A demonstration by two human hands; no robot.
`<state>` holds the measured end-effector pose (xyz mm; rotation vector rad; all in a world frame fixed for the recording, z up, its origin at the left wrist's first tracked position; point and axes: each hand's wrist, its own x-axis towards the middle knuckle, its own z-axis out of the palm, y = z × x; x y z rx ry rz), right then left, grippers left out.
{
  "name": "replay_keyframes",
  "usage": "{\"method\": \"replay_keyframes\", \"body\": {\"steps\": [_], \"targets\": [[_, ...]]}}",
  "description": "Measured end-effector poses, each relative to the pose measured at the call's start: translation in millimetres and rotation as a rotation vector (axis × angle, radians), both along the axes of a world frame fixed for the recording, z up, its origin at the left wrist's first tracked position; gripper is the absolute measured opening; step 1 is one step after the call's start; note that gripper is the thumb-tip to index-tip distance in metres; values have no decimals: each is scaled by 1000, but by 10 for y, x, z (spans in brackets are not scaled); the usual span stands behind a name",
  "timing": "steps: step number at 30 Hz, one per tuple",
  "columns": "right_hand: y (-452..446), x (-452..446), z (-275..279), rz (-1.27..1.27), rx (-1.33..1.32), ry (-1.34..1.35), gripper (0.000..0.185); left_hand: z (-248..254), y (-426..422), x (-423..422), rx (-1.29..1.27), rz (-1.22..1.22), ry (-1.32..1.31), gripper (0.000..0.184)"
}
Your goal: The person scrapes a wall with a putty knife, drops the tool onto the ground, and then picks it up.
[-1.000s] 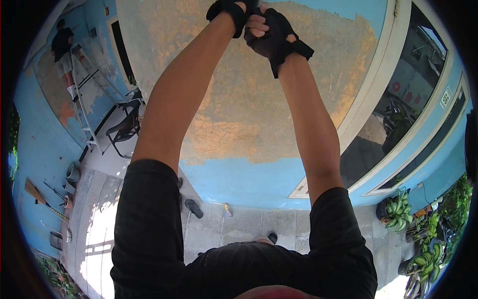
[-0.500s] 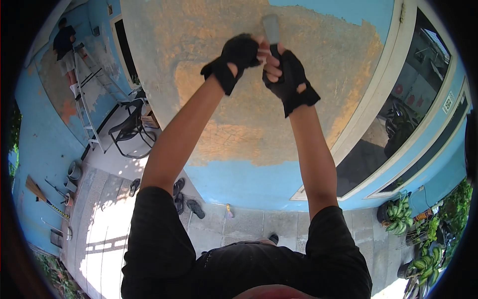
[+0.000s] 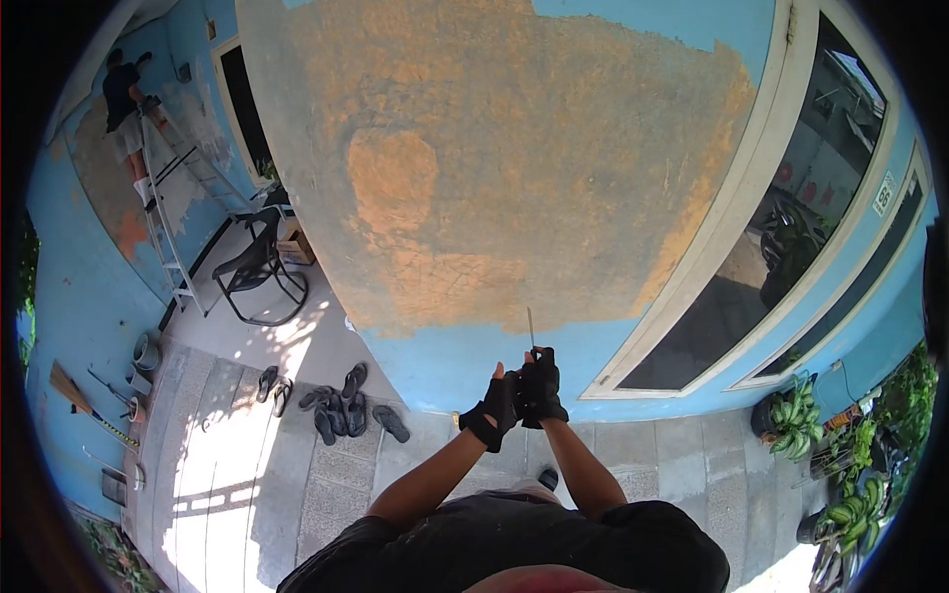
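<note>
Blue wall point(image 3: 425, 358) fills most of my view, its large scraped patch point(image 3: 554, 188) mottled grey and orange. Low before it, my gloved right hand point(image 3: 541, 387) is closed around the thin scraper point(image 3: 531, 327), blade up, while my left hand point(image 3: 501, 399) presses beside it, its own grip unclear.

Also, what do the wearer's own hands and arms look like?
Left hand and right hand: matching black fingerless gloves, bare fingertips showing, cuffs at the wrists. Forearms uncovered; dark short sleeves above. Any markings on the gloves are too small to tell.
</note>
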<state>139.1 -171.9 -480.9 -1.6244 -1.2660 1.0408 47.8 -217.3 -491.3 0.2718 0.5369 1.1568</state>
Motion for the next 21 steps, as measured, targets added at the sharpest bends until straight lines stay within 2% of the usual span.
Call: {"method": "replay_keyframes", "body": {"steps": [2, 3, 4, 5, 6, 7, 9, 10, 11, 13, 14, 16, 18, 19, 21], "targets": [[-235, -29, 235, 51, 94, 38, 29, -63, -23, -57, -264, 79, 1, 62], [-351, -51, 251, 95, 179, 80, 29, -177, -44, -28, -273, 77, -2, 62], [-381, -57, 102, 153, 314, -133, 29, -371, 28, 22, 4, -105, -455, 64], [-456, -57, 167, 204, 315, -226, 30, -736, 217, 211, 232, -140, -893, 66], [-483, -25, 136, 153, 286, -200, 29, -1100, 404, 398, 450, -293, -1300, 68], [-463, 6, 104, 101, 265, -173, 29, -812, 281, 401, 456, -297, -1302, 68], [-367, 266, 90, -135, 259, -258, 25, -206, -79, 433, 58, -140, -196, 66], [-335, 450, 227, -137, 76, 80, 25, -41, -170, 506, 113, -129, -122, 68], [-226, 586, 62, -241, 178, -84, 25, -62, -188, 517, 121, -128, -121, 68], [-313, 749, 192, -209, 358, -211, 24, -272, -203, 549, -121, -42, 4, 73], [-357, 765, 230, -174, 438, -252, 25, -422, -150, 574, -142, -18, 16, 76], [-548, 701, 361, -5, 375, -189, 27, -456, -163, 675, -86, -12, -192, 68], [-653, 649, 260, 155, 330, -191, 28, -536, -111, 877, 335, -241, -705, 64], [-617, 712, 194, 160, 331, -193, 28, -423, -165, 933, 338, -236, -707, 64], [-547, 857, 132, -55, 355, -52, 30, -107, -291, 1058, 202, -104, -287, 65]]}}
